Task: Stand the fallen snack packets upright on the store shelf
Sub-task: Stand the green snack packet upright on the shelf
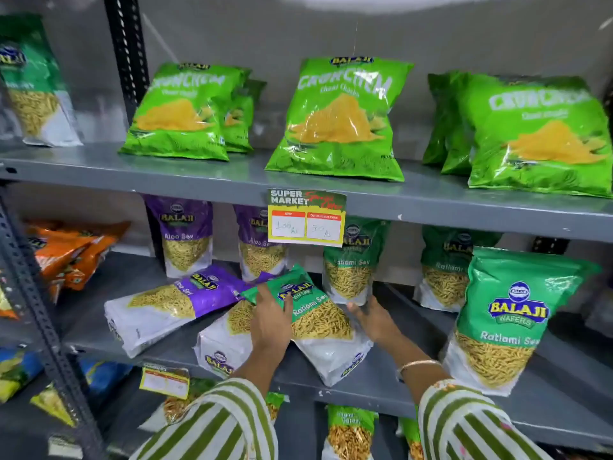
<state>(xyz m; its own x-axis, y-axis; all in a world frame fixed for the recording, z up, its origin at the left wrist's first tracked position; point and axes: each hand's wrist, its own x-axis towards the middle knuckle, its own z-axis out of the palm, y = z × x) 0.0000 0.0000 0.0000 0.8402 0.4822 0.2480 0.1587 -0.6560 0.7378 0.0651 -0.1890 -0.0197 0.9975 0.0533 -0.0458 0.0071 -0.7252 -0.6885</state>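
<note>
On the middle shelf (381, 383) a green Ratlami Sev packet (318, 323) lies fallen and tilted over another fallen packet (225, 343). My left hand (270, 322) grips its left edge, fingers over the front. My right hand (373, 318) rests against its right side, fingers spread. To the left, a purple Aloo Sev packet (166, 305) lies on its side. Upright packets stand behind: two purple Aloo Sev (185, 235) and green Ratlami Sev (353, 263). A big green Ratlami Sev packet (504, 320) stands upright at the right front.
Green Crunchem bags (338, 121) stand on the upper shelf, above a yellow price tag (306, 217). Orange packets (71, 252) lie in the left bay beyond a perforated steel post (39, 313). More packets sit on the lower shelf (351, 433).
</note>
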